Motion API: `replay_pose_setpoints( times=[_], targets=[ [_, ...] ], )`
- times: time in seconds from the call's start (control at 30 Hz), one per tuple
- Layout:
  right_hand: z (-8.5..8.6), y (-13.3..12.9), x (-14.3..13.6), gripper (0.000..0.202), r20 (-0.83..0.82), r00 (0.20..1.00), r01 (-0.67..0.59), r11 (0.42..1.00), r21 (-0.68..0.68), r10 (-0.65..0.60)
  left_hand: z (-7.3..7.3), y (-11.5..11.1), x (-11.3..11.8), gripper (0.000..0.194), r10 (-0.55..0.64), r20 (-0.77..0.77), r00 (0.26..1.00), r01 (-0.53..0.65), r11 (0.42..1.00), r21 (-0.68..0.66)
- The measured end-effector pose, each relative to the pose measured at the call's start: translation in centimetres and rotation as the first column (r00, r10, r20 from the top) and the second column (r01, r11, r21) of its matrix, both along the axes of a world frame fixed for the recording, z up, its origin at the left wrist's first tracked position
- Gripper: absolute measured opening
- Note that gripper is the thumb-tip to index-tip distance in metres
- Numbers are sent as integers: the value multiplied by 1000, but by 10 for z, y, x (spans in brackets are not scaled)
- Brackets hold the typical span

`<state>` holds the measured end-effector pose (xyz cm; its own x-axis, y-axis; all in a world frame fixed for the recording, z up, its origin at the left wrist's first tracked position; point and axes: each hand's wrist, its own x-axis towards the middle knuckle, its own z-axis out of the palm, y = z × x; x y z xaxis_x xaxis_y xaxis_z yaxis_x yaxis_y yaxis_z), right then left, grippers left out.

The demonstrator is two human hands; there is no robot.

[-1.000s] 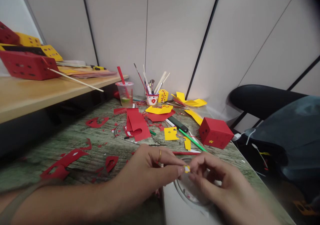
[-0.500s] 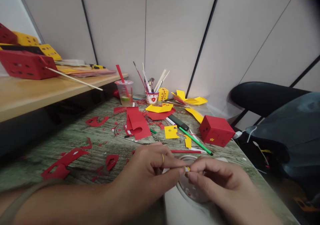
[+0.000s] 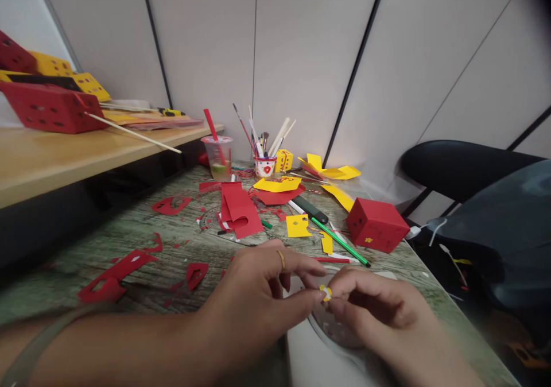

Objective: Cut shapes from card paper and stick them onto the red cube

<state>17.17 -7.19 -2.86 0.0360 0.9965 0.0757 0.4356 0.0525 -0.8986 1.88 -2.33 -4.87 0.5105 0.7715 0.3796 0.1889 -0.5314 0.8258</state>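
Observation:
A tiny yellow paper cutout [image 3: 326, 293] with a white patch on it, perhaps flower-shaped, is pinched between the thumb and index finger of my right hand [image 3: 381, 306]. My left hand [image 3: 262, 295] reaches in from the left, its thumb tip touching the cutout's edge. Its index finger is lifted away from the thumb, leaving a gap. Beneath both hands is a round, clear-looking dish or lid [image 3: 333, 324] on a white flat object [image 3: 305, 355]; my hands cover part of both.
A red paper box [image 3: 376, 224] stands to the right. Red scraps [image 3: 241, 212], yellow pieces [image 3: 297, 226] and a green pen [image 3: 340, 240] lie on the table. Behind are a drink cup [image 3: 218, 160] and a brush pot [image 3: 264, 167]. A shelf [image 3: 86, 160] overhangs the left.
My left index finger has lifted off the yellow cutout, so more of it and its white patch shows. My right hand keeps its pinch. The view has shifted slightly.

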Motion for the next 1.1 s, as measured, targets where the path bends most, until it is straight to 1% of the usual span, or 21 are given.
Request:
replay_pose_setpoints(
  times=[0.07,0.1,0.17,0.27,0.33,0.37,0.4,0.47,0.53,0.6,0.77,0.9,1.1],
  targets=[
    [-1,0,1,14,9,1000,5,1000,12,-5,-1,-1,-1,16,19,7,1000,-19,1000,14],
    [-1,0,1,14,18,1000,7,1000,17,-7,-1,-1,-1,13,23,6,1000,-23,999,45],
    [-2,0,2,13,51,999,5,1000,20,-6,-1,0,-2,8,8,8,1000,-9,989,149],
    [-4,1,3,12,119,993,-10,999,40,5,0,1,-1,7,-39,45,998,22,945,326],
    [-6,1,4,12,163,986,-27,996,83,13,1,2,0,9,-60,65,996,29,919,392],
    [-6,0,4,13,186,982,-35,993,109,14,1,2,1,10,-64,67,996,32,915,401],
    [-7,0,4,14,212,977,-45,990,130,16,2,1,1,11,-63,63,996,34,920,392],
    [-7,-2,4,14,264,964,-60,986,158,16,2,0,1,12,-55,45,997,38,945,324],
    [-7,-3,5,12,299,954,-72,984,163,21,2,-1,0,12,-49,35,998,39,970,240],
    [-7,-4,5,12,310,950,-81,984,159,28,2,-2,-1,12,-46,45,998,37,982,182],
    [-7,-1,3,13,279,959,-81,986,146,38,2,-1,-1,11,-25,33,999,23,998,61],
    [-8,0,3,13,235,971,-76,988,132,43,3,0,0,9,-16,16,1000,17,999,-48],
    [-8,0,3,13,142,990,-28,996,88,16,3,-1,-1,8,14,-6,1000,-14,993,-116]
  ],
)
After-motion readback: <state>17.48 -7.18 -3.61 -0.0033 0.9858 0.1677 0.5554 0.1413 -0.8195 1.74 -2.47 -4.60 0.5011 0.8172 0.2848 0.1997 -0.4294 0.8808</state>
